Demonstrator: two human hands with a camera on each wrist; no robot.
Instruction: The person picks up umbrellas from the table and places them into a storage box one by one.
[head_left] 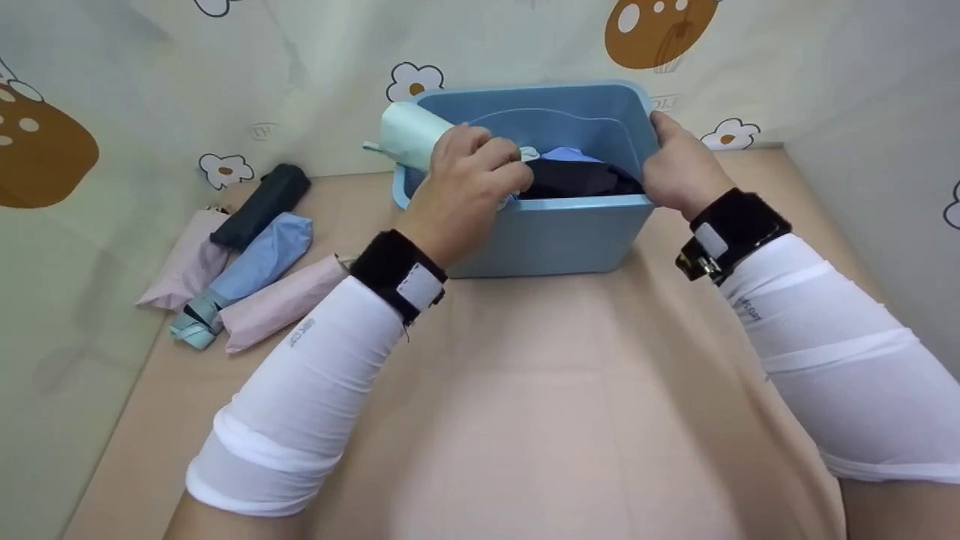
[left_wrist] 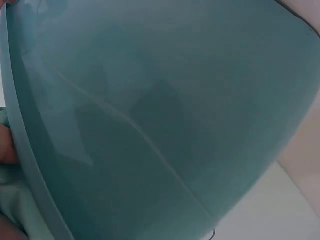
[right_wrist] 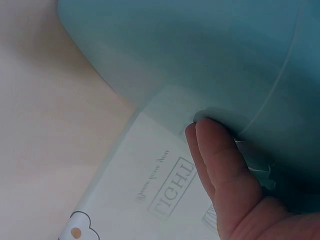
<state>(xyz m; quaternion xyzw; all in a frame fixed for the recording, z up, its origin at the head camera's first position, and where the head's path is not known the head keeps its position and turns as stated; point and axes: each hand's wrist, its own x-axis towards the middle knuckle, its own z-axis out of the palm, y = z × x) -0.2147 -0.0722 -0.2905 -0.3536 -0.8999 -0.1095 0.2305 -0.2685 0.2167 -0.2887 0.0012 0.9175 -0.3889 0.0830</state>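
Note:
A blue plastic bin [head_left: 555, 238] stands near the back wall. Over its left front rim, my left hand [head_left: 469, 187] grips a mint-green folded umbrella [head_left: 411, 136], whose far end sticks out past the bin's left side. My right hand [head_left: 686, 166] holds the bin's right rim. In the right wrist view, the fingers [right_wrist: 222, 155] lie against the bin's outer wall. Inside the bin are a black folded umbrella [head_left: 577, 180] and a blue fabric bundle [head_left: 568, 154]. The bin wall [left_wrist: 175, 125] fills most of the left wrist view, with mint fabric [left_wrist: 20, 200] at its left edge.
Left of the bin lie a dark folded umbrella [head_left: 262, 208], a blue one [head_left: 262, 251] with a teal end, a pink one [head_left: 285, 304] and a mauve one [head_left: 187, 259]. A patterned curtain [head_left: 315, 82] hangs behind the beige surface [head_left: 525, 420].

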